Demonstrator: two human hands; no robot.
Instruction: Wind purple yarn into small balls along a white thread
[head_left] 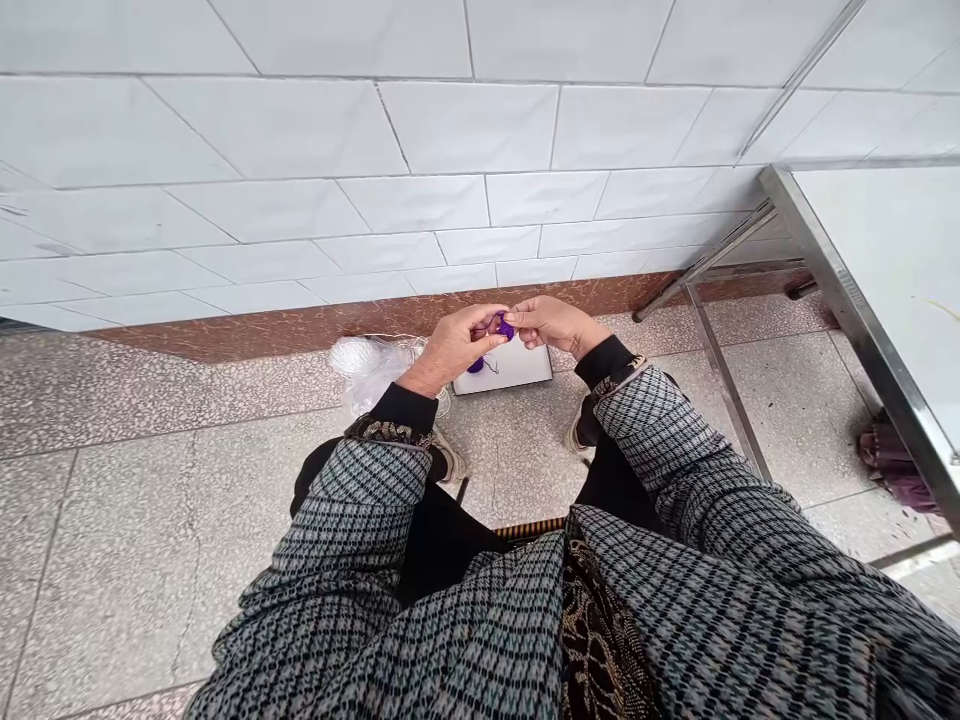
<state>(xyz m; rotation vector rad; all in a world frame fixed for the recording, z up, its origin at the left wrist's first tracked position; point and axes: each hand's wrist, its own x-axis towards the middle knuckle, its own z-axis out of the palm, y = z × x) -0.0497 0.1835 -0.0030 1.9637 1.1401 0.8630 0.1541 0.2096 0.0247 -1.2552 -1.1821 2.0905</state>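
A small piece of purple yarn work [505,329] is pinched between my two hands, out in front of me above the floor. My left hand [461,343] grips its left side with thumb and fingers, and a purple strand loops near these fingertips. From the right, my right hand [552,324] closes thumb and fingertips on the same piece. Whether a hook or needle is in the fingers is too small to make out. Below the hands lies a shallow white box [521,372], holding a purple yarn ball [476,366] with a loose dark strand beside it.
White yarn [355,356] and a clear plastic bag [371,385] lie on the floor left of the box. A tiled wall [465,130] rises ahead. At right stands a metal-framed table [832,270], with a dark reddish bundle [892,455] on the floor beneath it.
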